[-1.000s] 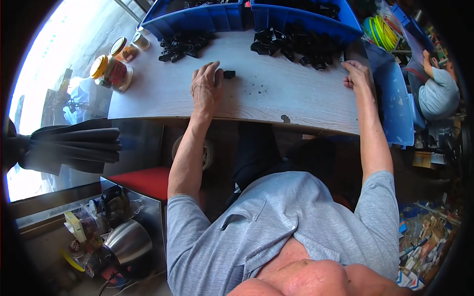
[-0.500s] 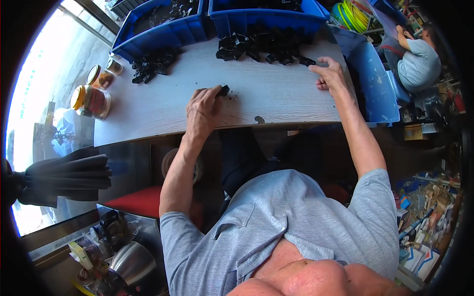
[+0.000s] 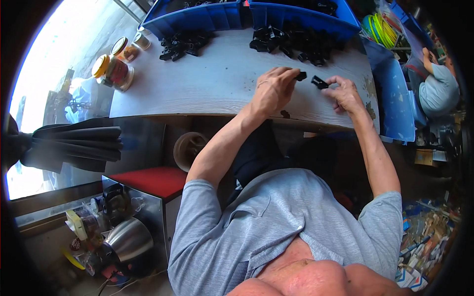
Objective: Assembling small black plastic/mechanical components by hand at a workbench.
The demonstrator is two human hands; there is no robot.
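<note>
Person in a grey short-sleeved shirt works at a pale wood-grain table, the left hand, back upward, closed around a small black plastic part whose end shows past the fingertips. The right hand pinches a second black piece between thumb and forefinger, the remaining fingers curled. The two pieces are near each other but apart, over the right half of the tabletop. Beyond them, a broad heap of black parts lies in front of the right-hand blue bin, and a smaller pile sits before the left-hand blue bin. At the table's left end, a yellow-lidded jar stands near a smaller jar and a small round container. A light-blue tub is beside the right edge, with another person and a bundle of yellow-green coils farther off
</note>
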